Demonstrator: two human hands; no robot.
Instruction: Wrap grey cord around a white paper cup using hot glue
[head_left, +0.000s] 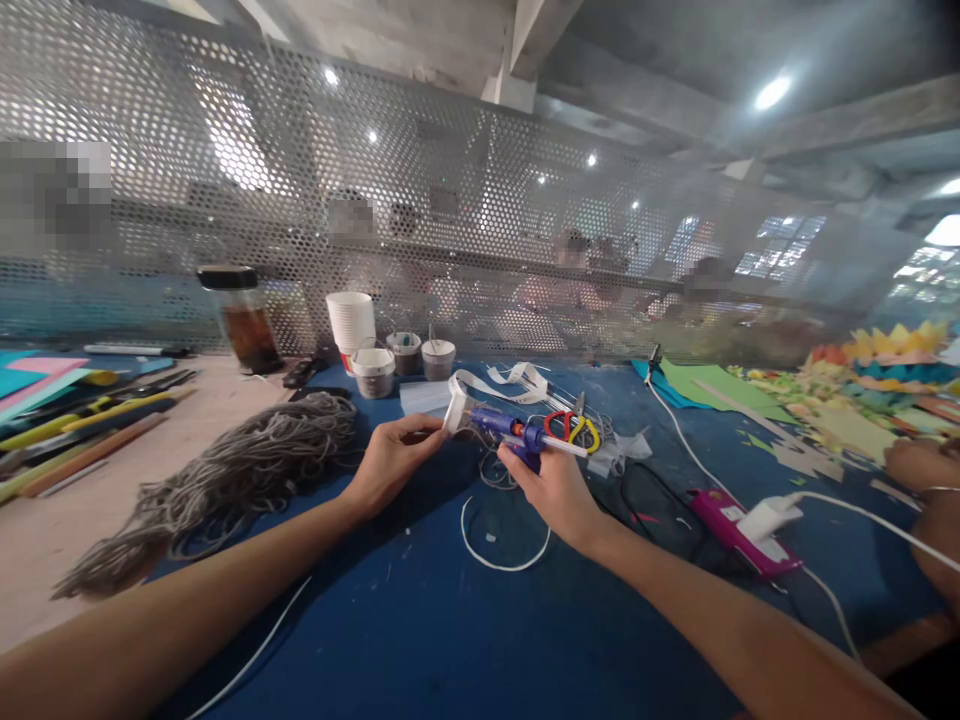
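My right hand [553, 492] is wrapped round the handle of a blue hot glue gun [495, 424], whose nozzle points left. A white glue stick [570, 447] sticks out of its back end. Close to the nozzle, my left hand [397, 455] pinches the end of a white strip [454, 408] between thumb and fingertips. The strip's other part curls away over the table behind the gun. Scissors [583, 430] with red and yellow handles lie just beyond my right hand. A loose white cord [504, 568] curves on the blue table in front of my hands.
A bundle of grey cord [247, 465] lies to the left. Paper cups [351, 318] and a jar of dark liquid [247, 325] stand along the perforated screen [450, 170]. A magenta power strip [739, 535] with trailing cables sits right, near another person's hand [922, 465].
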